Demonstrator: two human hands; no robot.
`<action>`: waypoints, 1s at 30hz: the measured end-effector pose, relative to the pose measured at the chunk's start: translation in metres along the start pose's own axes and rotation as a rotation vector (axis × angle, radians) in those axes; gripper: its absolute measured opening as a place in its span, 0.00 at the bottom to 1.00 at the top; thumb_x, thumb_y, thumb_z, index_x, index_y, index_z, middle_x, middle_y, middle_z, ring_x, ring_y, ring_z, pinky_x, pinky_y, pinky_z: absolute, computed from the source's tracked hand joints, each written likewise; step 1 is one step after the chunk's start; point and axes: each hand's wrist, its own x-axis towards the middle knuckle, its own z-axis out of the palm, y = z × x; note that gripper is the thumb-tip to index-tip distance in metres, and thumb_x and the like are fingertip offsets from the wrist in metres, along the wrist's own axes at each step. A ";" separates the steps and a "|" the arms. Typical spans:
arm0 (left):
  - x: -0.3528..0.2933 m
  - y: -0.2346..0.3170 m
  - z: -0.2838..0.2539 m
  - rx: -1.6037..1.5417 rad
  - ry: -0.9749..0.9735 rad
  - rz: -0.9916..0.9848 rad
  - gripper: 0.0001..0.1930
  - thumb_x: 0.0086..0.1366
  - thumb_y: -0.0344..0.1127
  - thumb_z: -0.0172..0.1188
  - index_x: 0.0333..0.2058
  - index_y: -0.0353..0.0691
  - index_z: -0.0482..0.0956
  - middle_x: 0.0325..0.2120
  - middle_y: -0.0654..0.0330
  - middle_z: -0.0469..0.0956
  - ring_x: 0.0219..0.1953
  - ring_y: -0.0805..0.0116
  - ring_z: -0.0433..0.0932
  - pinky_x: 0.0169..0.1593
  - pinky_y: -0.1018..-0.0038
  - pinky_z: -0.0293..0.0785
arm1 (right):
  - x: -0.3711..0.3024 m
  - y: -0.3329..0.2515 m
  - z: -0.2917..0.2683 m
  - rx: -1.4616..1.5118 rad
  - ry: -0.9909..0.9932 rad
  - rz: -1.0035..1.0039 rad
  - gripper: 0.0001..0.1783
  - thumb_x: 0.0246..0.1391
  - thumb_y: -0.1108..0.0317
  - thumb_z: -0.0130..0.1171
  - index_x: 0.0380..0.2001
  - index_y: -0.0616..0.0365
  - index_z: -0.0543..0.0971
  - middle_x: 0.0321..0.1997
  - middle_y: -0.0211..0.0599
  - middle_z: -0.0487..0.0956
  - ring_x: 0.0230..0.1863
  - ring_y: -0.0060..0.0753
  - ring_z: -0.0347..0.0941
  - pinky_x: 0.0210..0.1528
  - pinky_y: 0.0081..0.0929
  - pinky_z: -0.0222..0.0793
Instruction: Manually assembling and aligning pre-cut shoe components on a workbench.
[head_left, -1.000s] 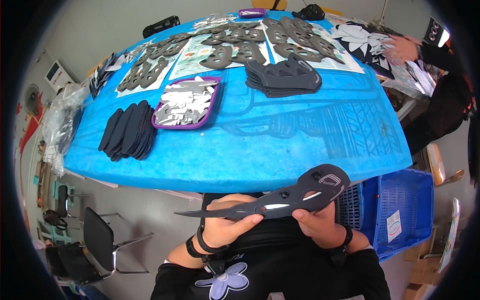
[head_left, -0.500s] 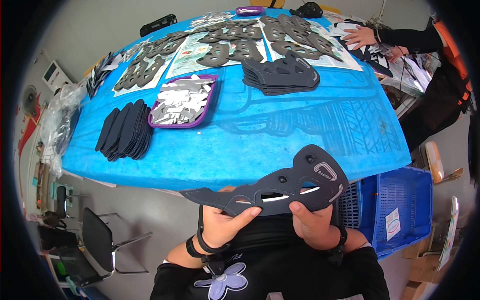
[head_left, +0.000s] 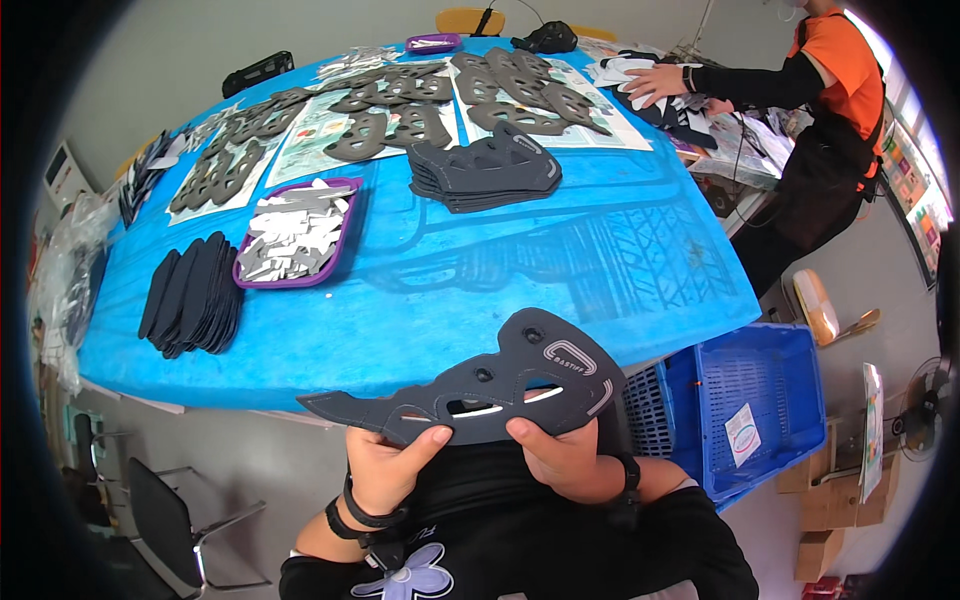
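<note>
Going left to right: dark flat pieces stacked mid-left, a purple tray of pale scraps beside them, and a blue crate with a white label lower right. At bottom centre, left hand and right hand both pinch a dark grey cut-out panel just off the blue table edge. Another person's hand rests on sheets upper right.

A workshop: worktable covered with stacked cut dark pieces.
</note>
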 end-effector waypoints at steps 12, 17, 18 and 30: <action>0.001 -0.001 0.005 -0.003 -0.012 -0.021 0.06 0.51 0.24 0.65 0.30 0.33 0.78 0.27 0.64 0.78 0.31 0.80 0.73 0.35 0.82 0.68 | 0.002 -0.008 -0.001 0.079 -0.004 -0.003 0.19 0.43 0.82 0.61 0.40 0.63 0.70 0.40 0.33 0.73 0.41 0.21 0.69 0.43 0.20 0.65; 0.002 -0.001 0.003 0.000 -0.025 -0.012 0.07 0.51 0.24 0.65 0.31 0.33 0.78 0.27 0.63 0.78 0.30 0.80 0.73 0.35 0.82 0.68 | 0.002 -0.004 -0.003 0.087 -0.010 -0.017 0.18 0.43 0.83 0.60 0.40 0.63 0.71 0.40 0.35 0.74 0.42 0.21 0.70 0.44 0.20 0.66; 0.002 -0.001 0.003 0.000 -0.025 -0.013 0.07 0.51 0.24 0.65 0.31 0.33 0.78 0.27 0.63 0.78 0.30 0.80 0.73 0.35 0.82 0.68 | 0.002 -0.004 -0.002 0.087 -0.009 -0.016 0.18 0.43 0.83 0.60 0.40 0.63 0.71 0.40 0.35 0.74 0.42 0.21 0.70 0.44 0.20 0.66; 0.003 0.001 0.005 -0.050 -0.007 -0.011 0.07 0.51 0.22 0.65 0.30 0.33 0.79 0.27 0.62 0.78 0.30 0.79 0.73 0.34 0.82 0.68 | 0.005 -0.009 0.005 0.089 0.014 -0.019 0.17 0.43 0.82 0.61 0.39 0.64 0.72 0.40 0.35 0.74 0.41 0.21 0.70 0.43 0.20 0.66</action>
